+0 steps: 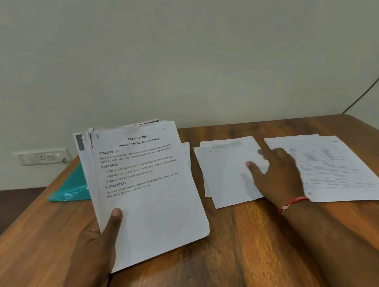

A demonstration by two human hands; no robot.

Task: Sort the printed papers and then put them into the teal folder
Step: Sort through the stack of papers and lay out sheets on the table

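Observation:
My left hand (96,244) grips a thick stack of printed papers (147,194) from below, thumb on the top sheet, which reads "Shoe Cabinet Surface Cleaning". The stack is tilted up above the wooden table. A small pile of white sheets (229,174) lies in the table's middle. My right hand (278,171) hovers over or rests on that pile's right edge, fingers spread and blurred. Another pile with printed tables (336,170) lies at the right. The teal folder (71,186) lies flat at the left, partly hidden behind the held stack.
The wooden table (229,244) reaches the plain wall at the back. A wall socket (42,157) sits left of the table. A dark cable (369,87) runs down the wall at the right. One more sheet edge (186,153) peeks out behind the held stack.

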